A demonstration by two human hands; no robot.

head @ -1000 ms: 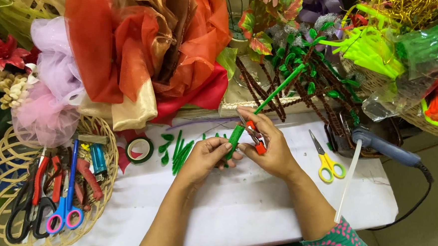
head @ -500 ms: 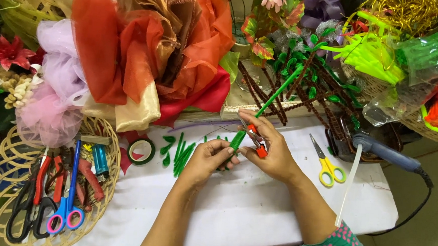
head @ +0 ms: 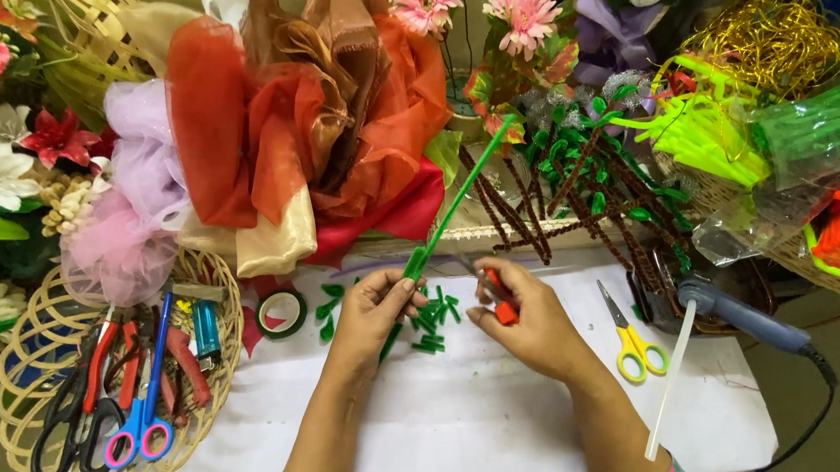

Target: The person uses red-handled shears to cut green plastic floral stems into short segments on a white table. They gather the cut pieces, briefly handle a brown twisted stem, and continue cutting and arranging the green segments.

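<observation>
While left hand (head: 370, 305) pinches green stem (head: 455, 204) — right hand (head: 521, 318) grips cutter (head: 499, 298).

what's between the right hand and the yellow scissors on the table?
Nothing: in the head view only bare white table shows between the right hand and the yellow scissors.

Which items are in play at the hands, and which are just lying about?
In play:
left hand holding green stem
right hand holding red-handled cutter
green offcuts

Lying about:
yellow scissors
glue gun
tape roll
basket of tools
</observation>
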